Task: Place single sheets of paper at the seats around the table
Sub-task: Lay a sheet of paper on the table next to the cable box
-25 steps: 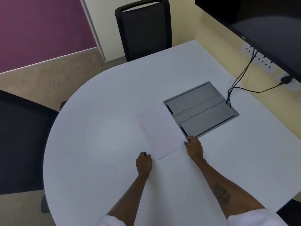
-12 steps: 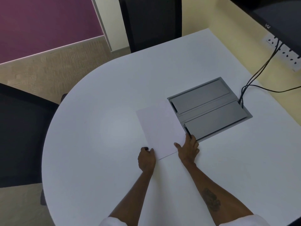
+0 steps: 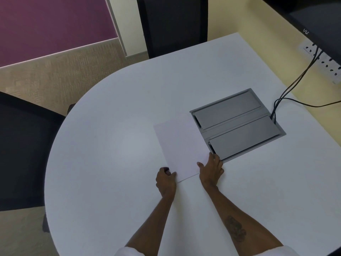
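The left hand [image 3: 166, 181] rests at the near left corner of the paper [image 3: 181, 150], fingers curled loosely, with thumb and fingertips touching the sheet's edge; whether it pinches the corner or only steadies it cannot be told. The right hand [image 3: 211, 169] lies flat and spread on the near right corner, thumb on the sheet and fingers reaching to the edge of the grey cable box [image 3: 238, 124]. This two-corner contact probably serves to square the paper or to separate one sheet; whether the paper is a single sheet or a thin stack is not visible. The paper lies flat near the middle of the white table [image 3: 110, 145], its long right edge just beside the cable box, well apart from any seat. Judged against the task, no seat position visible here holds a sheet. Two black chairs are present: one [image 3: 173, 24] at the far edge, cut off at the top, and one [image 3: 24, 150] at the left, partly cropped by the frame. Cables [image 3: 295, 84] run from the box up toward a wall socket strip [image 3: 323, 61] and a monitor [image 3: 317, 17], mostly out of view. The near table edge and the person's own seat are hidden below the frame.
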The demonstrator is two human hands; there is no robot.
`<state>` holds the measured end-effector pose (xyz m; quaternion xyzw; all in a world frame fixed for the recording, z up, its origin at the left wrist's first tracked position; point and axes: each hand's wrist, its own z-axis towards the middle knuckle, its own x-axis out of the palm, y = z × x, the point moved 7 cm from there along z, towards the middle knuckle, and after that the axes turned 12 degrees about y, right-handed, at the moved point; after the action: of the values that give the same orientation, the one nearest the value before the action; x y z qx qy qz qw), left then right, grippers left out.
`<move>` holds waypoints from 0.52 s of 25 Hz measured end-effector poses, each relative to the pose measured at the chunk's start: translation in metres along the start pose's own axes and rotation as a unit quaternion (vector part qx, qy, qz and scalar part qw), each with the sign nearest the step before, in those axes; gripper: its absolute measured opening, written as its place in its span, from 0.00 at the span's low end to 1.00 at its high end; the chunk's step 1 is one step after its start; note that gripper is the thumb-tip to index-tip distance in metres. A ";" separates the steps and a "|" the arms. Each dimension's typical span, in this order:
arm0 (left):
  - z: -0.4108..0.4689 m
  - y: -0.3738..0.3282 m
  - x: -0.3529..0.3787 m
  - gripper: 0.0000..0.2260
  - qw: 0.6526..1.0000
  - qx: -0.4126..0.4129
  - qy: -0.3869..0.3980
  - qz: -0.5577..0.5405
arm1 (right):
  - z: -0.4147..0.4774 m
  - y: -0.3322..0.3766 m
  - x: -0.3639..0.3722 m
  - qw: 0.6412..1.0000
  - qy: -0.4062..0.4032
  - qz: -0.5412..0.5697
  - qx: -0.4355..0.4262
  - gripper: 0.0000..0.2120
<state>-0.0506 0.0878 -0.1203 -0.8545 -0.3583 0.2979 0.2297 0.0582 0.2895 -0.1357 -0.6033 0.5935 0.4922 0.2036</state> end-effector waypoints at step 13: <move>-0.001 -0.002 -0.004 0.09 1.000 0.012 -0.019 -0.001 | 0.010 -0.011 -0.026 0.973 -0.051 0.220 0.045 0.07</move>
<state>-0.0531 0.0859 -0.1175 -0.8454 -0.3600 0.3183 0.2334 0.0699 0.3138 -0.1221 -0.4225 0.7221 0.5277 0.1472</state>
